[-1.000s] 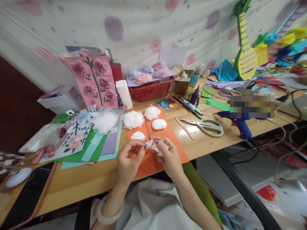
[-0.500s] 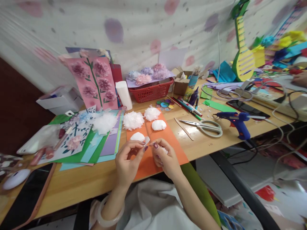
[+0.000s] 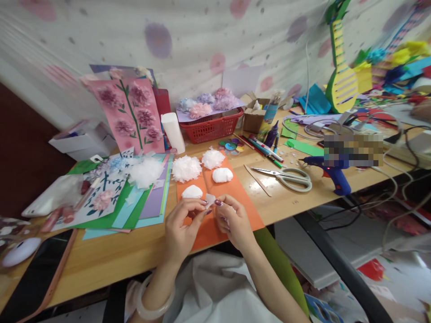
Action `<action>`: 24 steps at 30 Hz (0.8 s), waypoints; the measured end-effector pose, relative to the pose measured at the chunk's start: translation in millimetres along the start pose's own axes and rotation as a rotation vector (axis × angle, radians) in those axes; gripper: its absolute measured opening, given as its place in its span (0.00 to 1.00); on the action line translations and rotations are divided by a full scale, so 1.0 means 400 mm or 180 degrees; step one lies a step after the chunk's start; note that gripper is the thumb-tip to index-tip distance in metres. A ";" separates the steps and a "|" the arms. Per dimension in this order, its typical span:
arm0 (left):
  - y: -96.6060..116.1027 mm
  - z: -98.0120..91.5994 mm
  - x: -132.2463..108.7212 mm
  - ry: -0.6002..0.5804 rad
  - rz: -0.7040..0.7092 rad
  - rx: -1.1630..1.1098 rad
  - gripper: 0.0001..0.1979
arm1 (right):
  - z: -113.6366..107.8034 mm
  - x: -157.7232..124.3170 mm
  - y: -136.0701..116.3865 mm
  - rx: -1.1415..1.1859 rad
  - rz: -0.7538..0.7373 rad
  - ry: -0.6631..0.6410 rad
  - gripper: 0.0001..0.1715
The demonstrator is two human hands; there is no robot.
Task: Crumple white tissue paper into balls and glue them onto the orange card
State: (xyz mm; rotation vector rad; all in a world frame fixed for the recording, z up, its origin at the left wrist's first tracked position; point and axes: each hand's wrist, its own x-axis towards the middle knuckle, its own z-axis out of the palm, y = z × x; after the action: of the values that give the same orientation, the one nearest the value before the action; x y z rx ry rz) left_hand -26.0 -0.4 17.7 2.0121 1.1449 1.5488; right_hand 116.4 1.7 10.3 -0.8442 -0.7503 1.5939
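Observation:
Over the orange card [image 3: 247, 204], my left hand [image 3: 184, 226] pinches a small piece of thin white paper [image 3: 210, 200] between thumb and fingertips. My right hand [image 3: 235, 222] meets it from the other side, thumb and forefinger closed at the paper's edge. The right hand's other fingers curl in, and a bit of white shows among them. Just beyond my fingers lies a smooth white pad [image 3: 192, 192], with a second white pad [image 3: 222, 175] farther right. Two fluffy white paper pompoms, a left one [image 3: 186, 168] and a right one [image 3: 213, 158], sit at the card's far end.
Scissors [image 3: 284, 177], a thin wooden stick [image 3: 257, 180] and a blue glue gun [image 3: 332, 172] lie to the right. Coloured sheets [image 3: 153, 202] and a loose white tissue pile [image 3: 145, 172] are on the left. A red basket [image 3: 213, 128] stands behind. A phone [image 3: 40, 269] lies front left.
My hands have come closer together, and the right fingertips now meet the white paper piece. It has shifted slightly right and stands between both hands' fingertips.

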 end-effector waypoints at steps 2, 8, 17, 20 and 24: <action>-0.002 0.000 0.000 -0.0029 0.0013 0.0023 0.05 | 0.002 -0.002 -0.001 -0.0030 0.0038 0.0029 0.14; -0.005 0.008 -0.012 -0.0097 -0.0491 -0.0330 0.04 | -0.002 -0.004 0.000 -0.0083 0.0045 0.0057 0.12; -0.006 0.012 -0.010 0.0361 -0.1406 -0.0568 0.08 | -0.009 -0.002 0.010 -0.0096 -0.0043 -0.0085 0.11; -0.006 0.010 -0.009 0.0433 -0.1300 -0.0537 0.07 | -0.006 -0.004 0.010 -0.0090 -0.0063 -0.0055 0.11; -0.004 0.012 -0.005 0.0009 -0.1141 -0.0359 0.07 | -0.005 -0.003 0.010 -0.0183 -0.0063 -0.0102 0.11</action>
State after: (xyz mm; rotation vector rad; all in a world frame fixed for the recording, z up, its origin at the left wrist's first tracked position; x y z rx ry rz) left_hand -22.5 0.0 13.7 1.6256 1.3036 1.3984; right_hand 116.1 -0.2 6.0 -0.8518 -0.8282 1.5780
